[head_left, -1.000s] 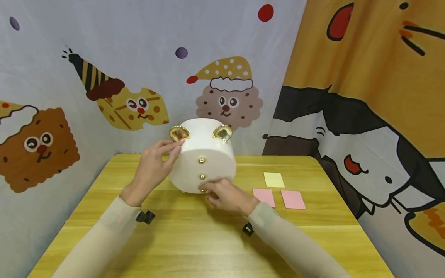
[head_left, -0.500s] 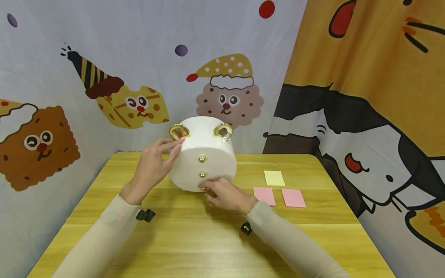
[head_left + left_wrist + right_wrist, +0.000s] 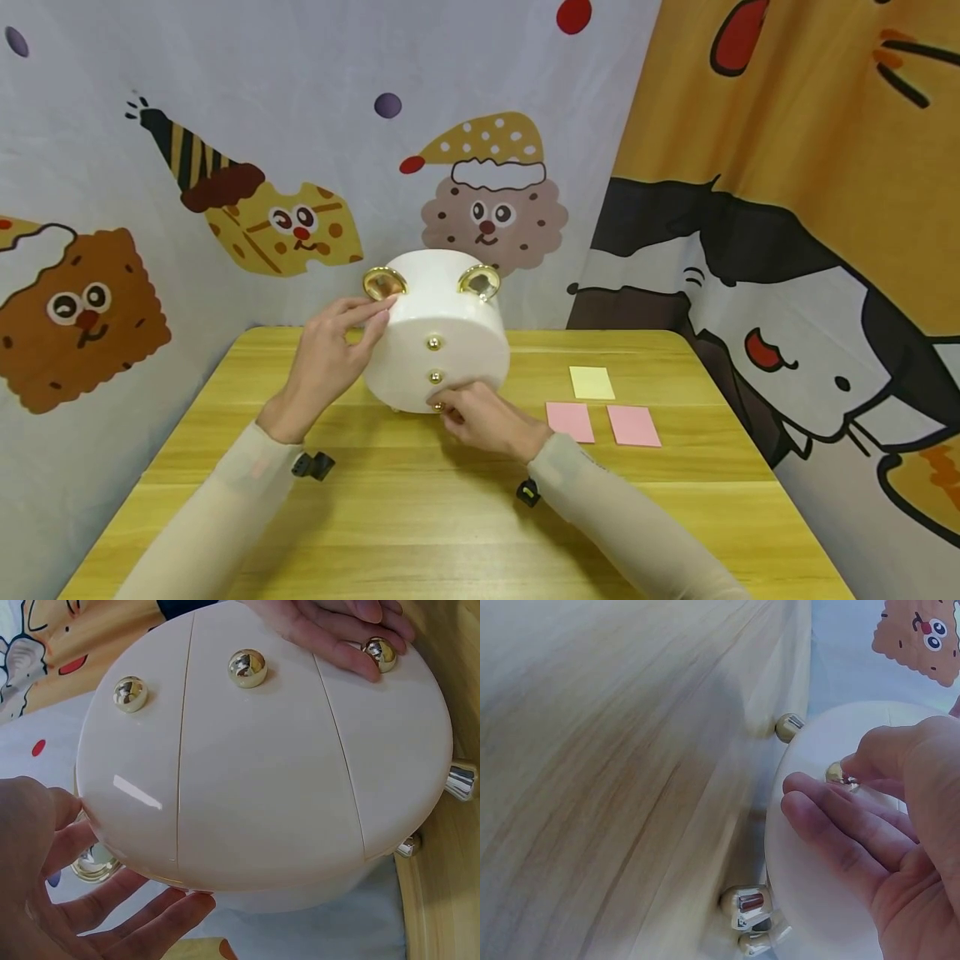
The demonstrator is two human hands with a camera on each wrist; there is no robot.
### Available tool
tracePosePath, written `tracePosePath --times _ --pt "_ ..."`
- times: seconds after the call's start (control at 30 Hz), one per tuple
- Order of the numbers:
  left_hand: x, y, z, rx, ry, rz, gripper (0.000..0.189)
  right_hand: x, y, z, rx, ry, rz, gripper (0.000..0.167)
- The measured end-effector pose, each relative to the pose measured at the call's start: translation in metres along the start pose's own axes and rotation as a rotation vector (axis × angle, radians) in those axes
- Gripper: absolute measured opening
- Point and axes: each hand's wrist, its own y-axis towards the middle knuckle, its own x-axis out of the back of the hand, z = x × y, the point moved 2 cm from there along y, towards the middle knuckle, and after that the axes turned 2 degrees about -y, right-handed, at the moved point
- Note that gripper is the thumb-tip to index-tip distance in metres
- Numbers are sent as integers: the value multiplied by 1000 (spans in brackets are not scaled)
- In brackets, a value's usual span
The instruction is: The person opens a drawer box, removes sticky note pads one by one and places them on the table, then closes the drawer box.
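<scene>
A rounded white box (image 3: 408, 367) with gold ear shapes stands on small gold feet. In the left wrist view, two seams split its front (image 3: 255, 765) into three drawer fronts, each with a round gold knob. My left hand (image 3: 327, 367) holds the box's upper left edge beside the gold ear (image 3: 385, 283), its fingers (image 3: 161, 919) lying around the rim. With thumb and forefinger, my right hand (image 3: 487, 421) pinches the lowest knob (image 3: 835, 773); the other fingers extend beside the front. The middle knob (image 3: 435, 377) and top knob (image 3: 433, 342) are untouched. All drawer fronts look flush.
On the wooden table (image 3: 420, 517), a yellow paper square (image 3: 592, 382) and two pink ones, the left pink square (image 3: 570, 422) and right pink square (image 3: 633, 426), lie right of the box. A cartoon-printed cloth (image 3: 300, 83) hangs behind the table.
The head view has shifted very slightly. Both hands keep the same places on the box, and the drawers look unchanged.
</scene>
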Motion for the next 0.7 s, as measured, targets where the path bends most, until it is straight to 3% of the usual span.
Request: tracePosePath --times 0.3,0.7 --pt "0 0 -1 -5 0 0 30 4 1 2 14 -30 -8 29" --pt "-1 -3 -1 -16 3 -15 30 5 -2 8 -7 -5 49 30"
